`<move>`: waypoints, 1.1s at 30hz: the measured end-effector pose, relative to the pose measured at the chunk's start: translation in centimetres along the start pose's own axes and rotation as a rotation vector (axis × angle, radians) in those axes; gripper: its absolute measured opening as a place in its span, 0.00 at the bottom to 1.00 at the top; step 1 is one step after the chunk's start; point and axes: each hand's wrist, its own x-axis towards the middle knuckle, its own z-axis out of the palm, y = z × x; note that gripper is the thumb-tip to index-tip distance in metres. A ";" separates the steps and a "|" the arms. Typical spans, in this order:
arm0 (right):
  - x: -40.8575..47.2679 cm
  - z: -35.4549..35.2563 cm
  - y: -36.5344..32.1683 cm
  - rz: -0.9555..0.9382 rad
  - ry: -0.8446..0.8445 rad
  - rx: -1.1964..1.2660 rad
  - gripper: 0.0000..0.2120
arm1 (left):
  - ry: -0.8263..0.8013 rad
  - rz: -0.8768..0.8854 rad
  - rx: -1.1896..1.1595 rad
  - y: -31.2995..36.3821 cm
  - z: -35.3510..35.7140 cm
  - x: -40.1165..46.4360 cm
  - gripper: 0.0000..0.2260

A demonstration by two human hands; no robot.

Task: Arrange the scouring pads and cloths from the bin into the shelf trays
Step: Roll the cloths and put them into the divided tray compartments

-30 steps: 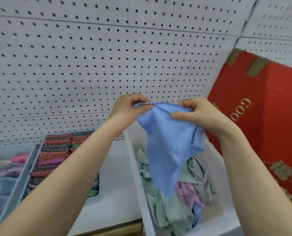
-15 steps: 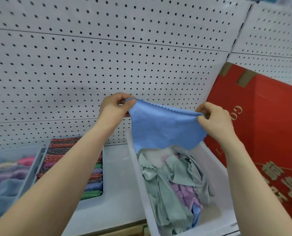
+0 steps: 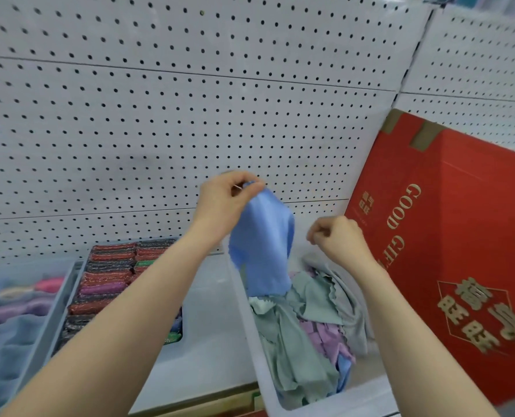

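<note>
A blue cloth (image 3: 262, 242) hangs down from my left hand (image 3: 226, 203), which pinches its top corner above the white bin (image 3: 250, 320). To the right of the cloth, my right hand (image 3: 337, 239) hovers over the bin with curled fingers and holds nothing. Inside the bin lie crumpled green, purple, grey and blue cloths (image 3: 304, 329). Left of the bin, a shelf tray (image 3: 78, 281) holds rows of glittery scouring pads (image 3: 108, 284). Another tray (image 3: 48, 332) at the far left holds folded cloths.
A white pegboard wall (image 3: 190, 115) rises behind the shelf. A tall red gift box (image 3: 448, 236) leans at the right, close to the bin. Bare white shelf surface (image 3: 208, 320) shows between the pad tray and the bin.
My right hand has let go of the blue cloth's corner and dropped lower. The cloth, stretched between both hands before, now hangs from my left hand alone.
</note>
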 end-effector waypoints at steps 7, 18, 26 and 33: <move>-0.8 -1.1 -2.7 -0.227 -0.155 0.517 0.20 | -0.319 0.006 0.115 1.1 0.1 -0.1 0.07; -0.5 -0.7 0.3 -0.068 -0.202 0.117 0.06 | -0.014 0.053 -0.036 0.1 -1.2 0.7 0.11; 0.3 -3.6 3.0 0.020 0.132 0.376 0.08 | 0.232 -0.026 0.018 -2.1 -3.8 1.4 0.06; -1.9 -6.5 1.5 -0.241 -0.377 0.876 0.20 | 0.248 -0.259 -0.055 -4.7 -3.3 1.4 0.07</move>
